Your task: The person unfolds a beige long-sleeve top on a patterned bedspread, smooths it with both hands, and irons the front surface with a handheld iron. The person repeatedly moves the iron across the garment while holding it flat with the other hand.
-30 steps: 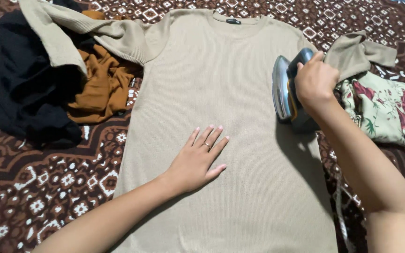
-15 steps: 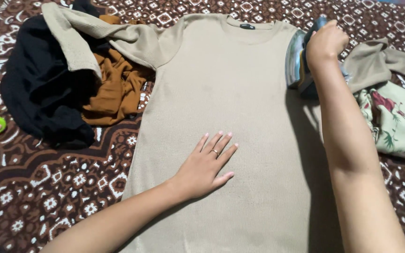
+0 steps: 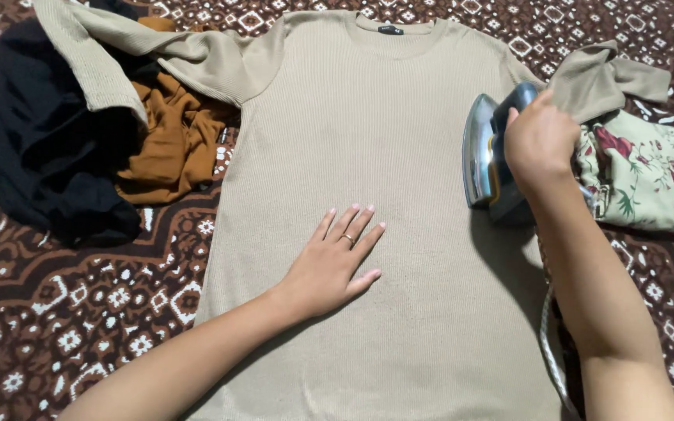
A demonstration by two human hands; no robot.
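While your left hand [image 3: 335, 265] lies flat and open on the middle of the beige sweater [image 3: 384, 140], your right hand [image 3: 541, 142] closes its grip around the iron [image 3: 487, 156], tipped up at the sweater's right edge, soleplate facing left toward the flat hand.
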